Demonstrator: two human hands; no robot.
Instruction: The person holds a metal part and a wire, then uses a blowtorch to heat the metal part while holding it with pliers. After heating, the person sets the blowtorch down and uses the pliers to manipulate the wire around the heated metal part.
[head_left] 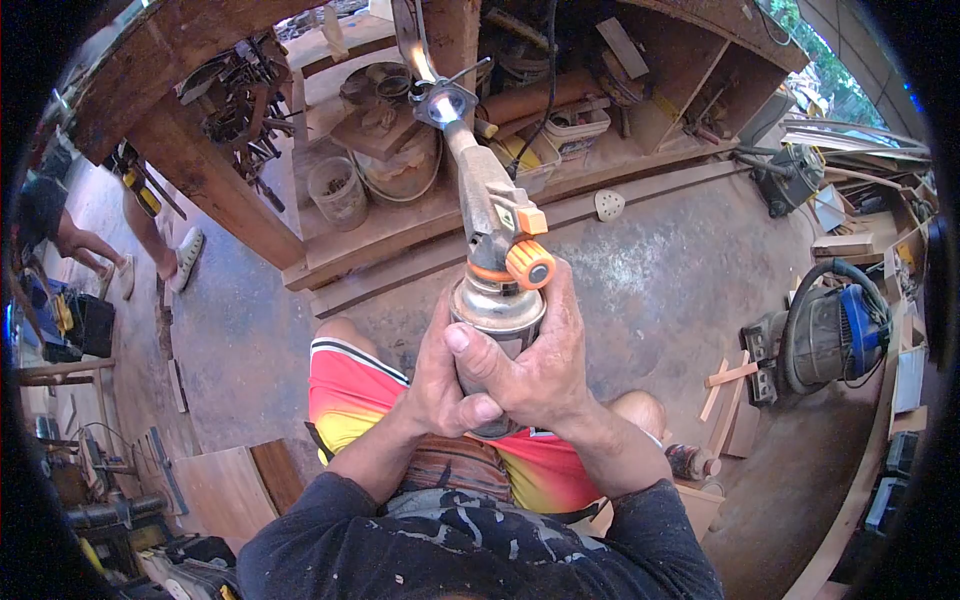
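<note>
A blowtorch (490, 215) with an orange knob and a gas canister (500, 308) points away from me. My left hand (432, 375) wraps around the canister from the left. From the other side my right hand (545, 355) grips it too, the thumbs crossing over its front. Blue-white flame (443, 108) burns at the nozzle against a metal plate (460, 100) with a thin rod sticking out. Yellow flame licks up along a long metal strip (408, 30) above it. The lower part of the canister is hidden by my hands.
Ahead stands a wooden workbench (380, 255) with a clear tub (337, 190) and a bucket on its shelf. A vacuum (838, 335) sits at right near wood offcuts (728, 395). Another person's foot (185, 258) shows at left. Boards (230, 490) lie at lower left.
</note>
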